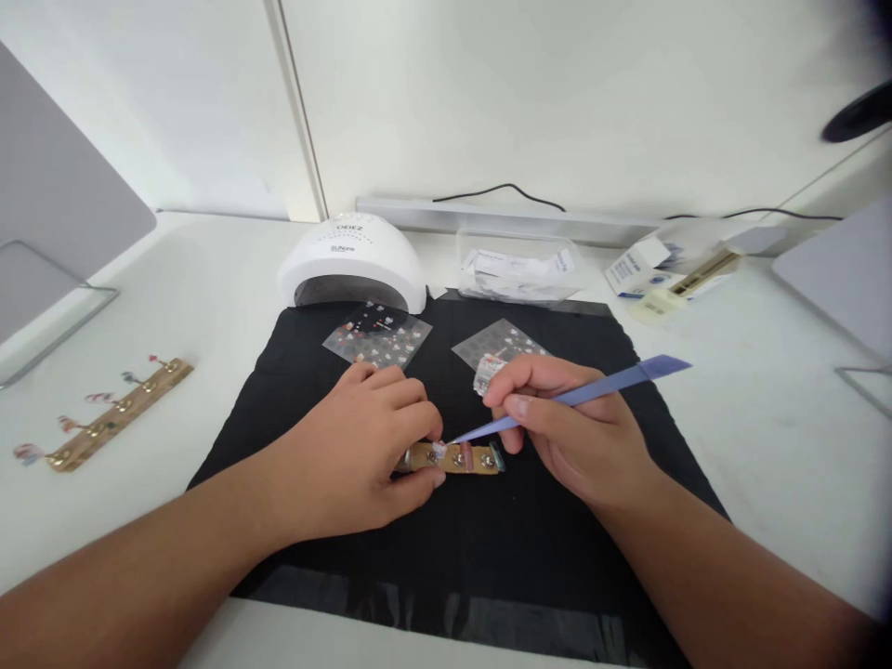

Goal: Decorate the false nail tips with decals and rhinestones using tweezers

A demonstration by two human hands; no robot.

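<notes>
My left hand (362, 446) pinches the left end of a gold nail-tip holder strip (464, 458) that lies on the black mat (446, 548). In my right hand (564, 427) I grip a thin blue tool (599, 390) like a pen. Its pointed tip touches a small nail tip at the strip's left end, right by my left fingertips. A small clear packet (488, 372) is tucked under my right fingers.
A white nail lamp (352, 260) stands behind the mat. Two clear sticker sheets (376, 334) (498, 344) lie on the mat's far part. A second gold strip with decorated tips (111, 413) rests at the left. A clear tray (519, 265) and boxes (669, 269) sit at the back right.
</notes>
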